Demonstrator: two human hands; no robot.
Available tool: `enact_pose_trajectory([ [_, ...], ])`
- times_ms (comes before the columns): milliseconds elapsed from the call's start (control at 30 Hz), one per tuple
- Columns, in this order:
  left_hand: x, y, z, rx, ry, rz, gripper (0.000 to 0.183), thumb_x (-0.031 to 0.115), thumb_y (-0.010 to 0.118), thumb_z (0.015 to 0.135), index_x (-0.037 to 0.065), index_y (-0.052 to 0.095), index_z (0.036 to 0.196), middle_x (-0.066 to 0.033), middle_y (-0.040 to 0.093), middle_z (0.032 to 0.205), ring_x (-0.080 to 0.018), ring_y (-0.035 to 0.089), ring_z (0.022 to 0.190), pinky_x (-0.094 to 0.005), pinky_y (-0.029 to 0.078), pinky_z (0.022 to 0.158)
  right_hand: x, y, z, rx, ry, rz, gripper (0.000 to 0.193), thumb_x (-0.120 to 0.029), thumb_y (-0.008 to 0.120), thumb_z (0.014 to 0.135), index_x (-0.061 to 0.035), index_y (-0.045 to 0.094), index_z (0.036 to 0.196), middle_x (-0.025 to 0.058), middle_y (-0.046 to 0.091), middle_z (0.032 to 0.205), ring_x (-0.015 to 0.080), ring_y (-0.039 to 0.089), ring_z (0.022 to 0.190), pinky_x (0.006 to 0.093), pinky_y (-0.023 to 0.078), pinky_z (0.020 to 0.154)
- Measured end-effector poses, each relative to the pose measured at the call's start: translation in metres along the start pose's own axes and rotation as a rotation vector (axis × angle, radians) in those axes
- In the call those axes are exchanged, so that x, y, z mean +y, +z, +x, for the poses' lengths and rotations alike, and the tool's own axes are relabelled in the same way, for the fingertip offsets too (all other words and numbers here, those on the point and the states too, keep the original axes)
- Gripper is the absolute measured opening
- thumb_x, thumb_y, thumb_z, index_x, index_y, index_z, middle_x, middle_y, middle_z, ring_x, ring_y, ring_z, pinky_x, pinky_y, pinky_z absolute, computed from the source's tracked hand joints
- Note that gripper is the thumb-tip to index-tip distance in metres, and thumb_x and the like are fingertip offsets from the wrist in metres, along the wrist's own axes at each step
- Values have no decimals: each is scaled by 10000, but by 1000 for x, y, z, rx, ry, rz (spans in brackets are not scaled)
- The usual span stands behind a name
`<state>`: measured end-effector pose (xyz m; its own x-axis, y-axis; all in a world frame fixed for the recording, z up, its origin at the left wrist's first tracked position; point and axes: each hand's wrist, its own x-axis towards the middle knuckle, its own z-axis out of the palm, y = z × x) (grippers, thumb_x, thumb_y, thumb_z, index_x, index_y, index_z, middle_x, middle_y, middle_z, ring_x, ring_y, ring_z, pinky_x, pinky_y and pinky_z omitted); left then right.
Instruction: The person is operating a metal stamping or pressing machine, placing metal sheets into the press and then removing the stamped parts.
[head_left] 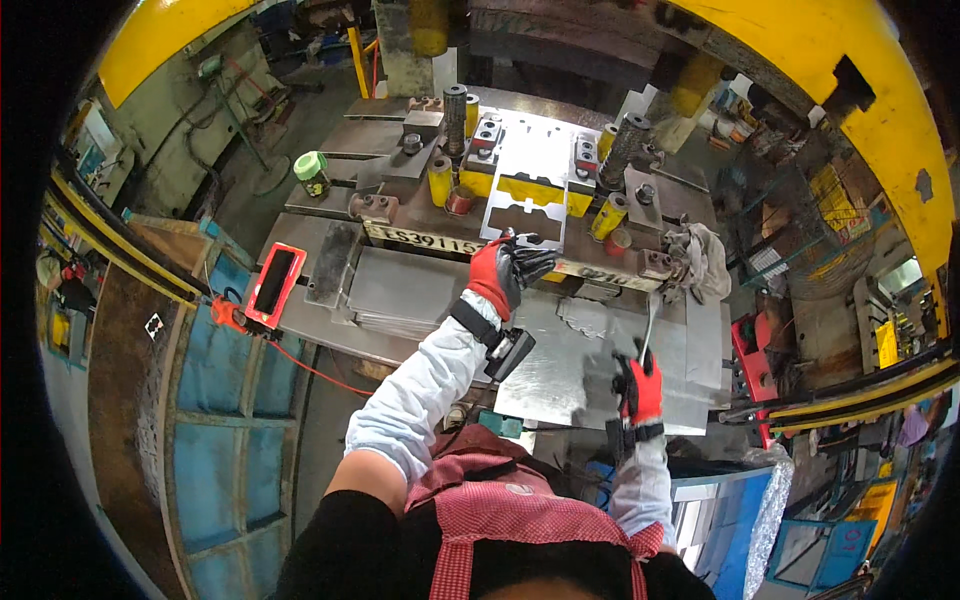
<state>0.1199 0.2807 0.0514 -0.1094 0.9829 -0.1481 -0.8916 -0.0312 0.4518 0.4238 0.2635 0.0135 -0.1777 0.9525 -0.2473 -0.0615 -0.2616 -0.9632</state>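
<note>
My left hand (510,272), in a red glove with black palm and fingers, reaches to the near edge of the press die. Its fingers are stretched out toward the right, beside the near end of a cut-out metal sheet (540,188). That sheet lies over the yellow die block (535,190) and sticks out toward me. My right hand (640,388), gloved alike, is closed around a thin metal rod (650,325) that points up and away. Below that hand is a bare metal plate (560,375).
A stack of flat metal sheets (405,285) lies left of my left forearm. A phone in a red case (275,285) and a green-lidded jar (311,172) are farther left. Guide posts (455,118) flank the die. A grey rag (700,262) hangs at right.
</note>
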Motion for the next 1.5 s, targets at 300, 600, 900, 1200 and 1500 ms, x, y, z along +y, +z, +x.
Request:
enact_pose_trajectory([
  [300,-4,13,2,131,87,19,441,370,408,887,-49,508,983,-244,592,940,-344,604,836,-420,505,770,82,-88,-19,56,128,475,384,-168,539,820,-159,399,1178,115,553,668,167,457,408,288,383,373],
  [600,-5,20,1,168,138,111,437,337,357,896,-62,522,958,-227,603,927,-312,606,833,-380,492,787,83,-93,-23,-24,116,508,394,-189,553,820,-149,406,1183,114,541,690,197,480,451,328,408,398],
  [900,-6,17,0,116,186,110,418,284,332,899,-93,498,971,-256,582,966,-337,593,874,-379,479,831,87,-98,-23,21,110,496,387,-176,550,818,-114,412,1175,147,551,709,223,505,465,360,447,424],
  [1200,0,25,2,207,129,87,395,270,338,892,-85,492,971,-262,582,947,-347,597,847,-396,497,791,93,-103,-21,20,87,447,353,-177,549,821,-124,434,1150,144,551,711,235,523,490,371,464,433],
  [1500,0,25,3,231,118,75,427,248,318,903,-141,470,992,-281,562,975,-360,582,899,-395,505,805,87,-98,-22,30,118,473,322,-186,557,815,-135,442,1111,135,537,685,217,491,466,366,423,418],
])
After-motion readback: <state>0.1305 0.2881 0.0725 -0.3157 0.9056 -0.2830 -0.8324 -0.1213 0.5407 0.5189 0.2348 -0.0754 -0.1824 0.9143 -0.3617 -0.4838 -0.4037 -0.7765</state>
